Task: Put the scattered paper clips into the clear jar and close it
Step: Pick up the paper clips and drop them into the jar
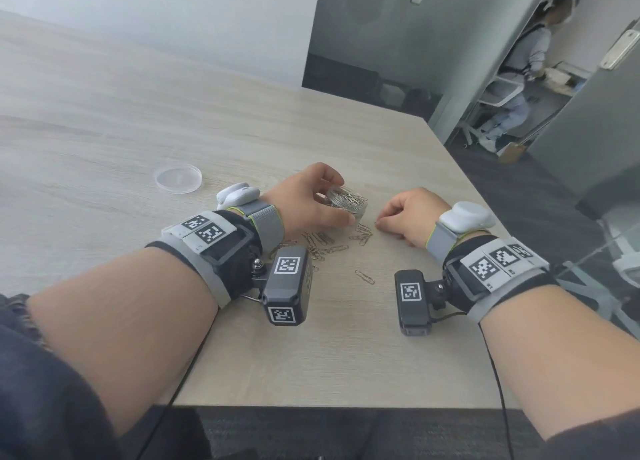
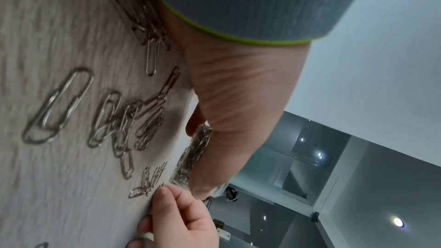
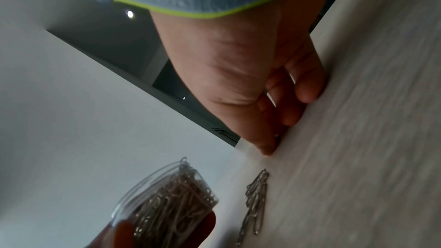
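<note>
On the table (image 1: 346,338), left hand (image 1: 311,200) grips the mostly-full clear jar (image 1: 348,201), right hand (image 1: 412,217) pinches at a clip; loose paper clips (image 1: 323,243) remain, lid (image 1: 178,180) still off

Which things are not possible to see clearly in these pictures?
- Right hand pinch: head view, curled fingers hide any clip.
- Jar base: head view, left hand covers it.
- Paper clips count: head view, left wrist hides some.
- Lid: outside both wrist views.
</note>
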### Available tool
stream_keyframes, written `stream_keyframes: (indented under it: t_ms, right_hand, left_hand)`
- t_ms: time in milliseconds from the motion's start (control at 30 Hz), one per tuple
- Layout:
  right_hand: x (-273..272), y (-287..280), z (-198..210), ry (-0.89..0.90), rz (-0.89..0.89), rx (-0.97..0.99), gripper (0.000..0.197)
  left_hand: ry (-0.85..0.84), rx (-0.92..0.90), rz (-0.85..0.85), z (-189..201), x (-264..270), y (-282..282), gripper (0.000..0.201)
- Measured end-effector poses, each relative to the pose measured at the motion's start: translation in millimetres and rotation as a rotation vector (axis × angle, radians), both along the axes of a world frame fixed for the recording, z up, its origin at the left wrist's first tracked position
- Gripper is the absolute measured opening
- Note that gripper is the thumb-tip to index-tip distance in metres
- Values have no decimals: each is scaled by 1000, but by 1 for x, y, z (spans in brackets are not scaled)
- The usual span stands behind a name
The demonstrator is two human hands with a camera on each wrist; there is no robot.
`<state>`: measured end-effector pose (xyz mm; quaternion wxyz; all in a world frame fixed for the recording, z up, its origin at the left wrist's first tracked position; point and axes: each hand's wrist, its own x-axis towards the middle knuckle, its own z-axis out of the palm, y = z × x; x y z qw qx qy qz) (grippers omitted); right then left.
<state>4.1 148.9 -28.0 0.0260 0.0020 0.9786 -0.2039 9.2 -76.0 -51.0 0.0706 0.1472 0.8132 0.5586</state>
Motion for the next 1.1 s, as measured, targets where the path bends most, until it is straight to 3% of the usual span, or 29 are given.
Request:
stream_keyframes:
  t_ms: [133,233,367,500,900,1100]
  right_hand:
    - [-7,-12,0,7,40,-25,4]
    - [-3,-12,3,2,91,-57,7]
    - [6,-8,8,-54,202,-55,17]
    - [11,-9,11,-80,316,79,38]
    - [12,-22,12,-29,294,159,10]
    - [12,-18,8,-24,240,224,6]
  left_hand:
    - [-25,29,6,4,4,-1,65]
    - [-25,24,21,5,3,-2,61]
    - [-39,36,22,6,4,-1,68]
    - [-55,61,29,7,6,0,68]
    - [-56,37,26,7,4,-2,65]
    - [-41,25,23,4,1,-3,52]
